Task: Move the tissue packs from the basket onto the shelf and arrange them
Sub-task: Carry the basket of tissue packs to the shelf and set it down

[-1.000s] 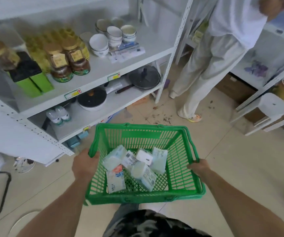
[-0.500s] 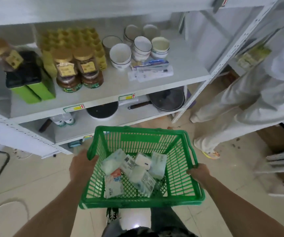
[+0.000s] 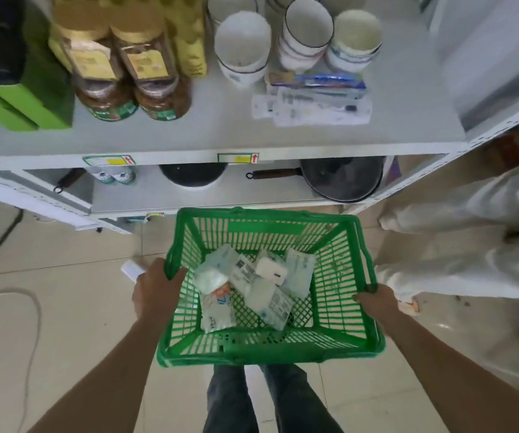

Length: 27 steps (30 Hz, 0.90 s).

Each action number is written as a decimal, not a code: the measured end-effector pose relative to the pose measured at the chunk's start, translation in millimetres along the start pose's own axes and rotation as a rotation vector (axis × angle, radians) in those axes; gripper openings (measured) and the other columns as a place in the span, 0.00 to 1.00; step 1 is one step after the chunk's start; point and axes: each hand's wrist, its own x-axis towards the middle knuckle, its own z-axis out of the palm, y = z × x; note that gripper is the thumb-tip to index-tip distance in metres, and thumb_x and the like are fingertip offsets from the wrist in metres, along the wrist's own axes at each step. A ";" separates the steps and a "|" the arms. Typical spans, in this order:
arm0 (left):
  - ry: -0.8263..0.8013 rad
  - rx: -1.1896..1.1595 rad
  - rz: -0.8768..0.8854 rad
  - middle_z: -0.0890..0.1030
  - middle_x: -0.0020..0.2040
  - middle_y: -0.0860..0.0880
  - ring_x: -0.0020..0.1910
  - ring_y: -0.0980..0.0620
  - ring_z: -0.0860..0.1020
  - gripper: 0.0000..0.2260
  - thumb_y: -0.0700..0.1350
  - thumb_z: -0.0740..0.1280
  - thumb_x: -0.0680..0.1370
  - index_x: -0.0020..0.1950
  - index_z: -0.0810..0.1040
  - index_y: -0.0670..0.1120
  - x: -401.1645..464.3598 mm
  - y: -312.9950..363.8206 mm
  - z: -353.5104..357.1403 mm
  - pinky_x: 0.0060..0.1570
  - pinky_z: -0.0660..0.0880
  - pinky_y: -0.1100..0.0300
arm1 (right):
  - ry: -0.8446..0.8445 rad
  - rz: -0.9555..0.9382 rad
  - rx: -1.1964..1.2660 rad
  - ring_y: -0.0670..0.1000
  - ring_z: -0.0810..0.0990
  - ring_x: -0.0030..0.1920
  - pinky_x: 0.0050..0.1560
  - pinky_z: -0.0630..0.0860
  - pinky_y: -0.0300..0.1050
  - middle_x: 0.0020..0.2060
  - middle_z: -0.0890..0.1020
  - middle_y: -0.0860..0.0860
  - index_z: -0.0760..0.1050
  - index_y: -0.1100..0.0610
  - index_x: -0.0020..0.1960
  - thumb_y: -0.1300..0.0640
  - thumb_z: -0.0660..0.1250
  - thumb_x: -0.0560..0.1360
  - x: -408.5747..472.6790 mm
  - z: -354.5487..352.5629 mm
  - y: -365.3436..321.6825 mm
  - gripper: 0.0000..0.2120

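Green plastic lattice basket (image 3: 342, 307) held in front of the white metal shelf (image 3: 220, 139). Soft, crinkly tissue packs (image 3: 245, 289) are piled inside. Left hand (image 3: 155, 292) and right hand (image 3: 377, 301) each have a closed grip on a side rim.

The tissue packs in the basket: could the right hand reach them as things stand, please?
Probably not yet: the right hand grips the green basket rim, as does the left hand. Nothing covers the tissue packs.

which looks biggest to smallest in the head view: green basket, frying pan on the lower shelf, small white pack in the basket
1. green basket, though it is nearest the camera
2. frying pan, partly hidden under the shelf
3. small white pack
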 end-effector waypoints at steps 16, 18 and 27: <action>-0.044 0.034 -0.035 0.71 0.33 0.55 0.34 0.46 0.72 0.11 0.52 0.71 0.79 0.53 0.76 0.47 154.5 -68.3 220.4 0.37 0.68 0.55 | -0.003 0.003 -0.096 0.62 0.84 0.48 0.53 0.83 0.58 0.49 0.86 0.61 0.82 0.62 0.59 0.61 0.77 0.72 221.1 160.1 20.6 0.16; -0.028 0.022 -0.013 0.71 0.33 0.56 0.31 0.52 0.69 0.09 0.52 0.71 0.78 0.51 0.75 0.49 172.0 -80.7 253.4 0.33 0.66 0.58 | 0.007 -0.016 -0.099 0.63 0.84 0.50 0.54 0.82 0.57 0.50 0.85 0.62 0.82 0.62 0.59 0.61 0.77 0.72 253.1 180.6 25.8 0.16; -0.015 0.009 -0.103 0.76 0.32 0.53 0.40 0.42 0.79 0.13 0.54 0.75 0.76 0.51 0.84 0.46 218.9 -121.4 359.9 0.41 0.73 0.55 | 0.084 0.004 -0.025 0.61 0.81 0.51 0.50 0.77 0.51 0.51 0.84 0.60 0.80 0.59 0.59 0.63 0.76 0.75 341.0 252.2 48.6 0.14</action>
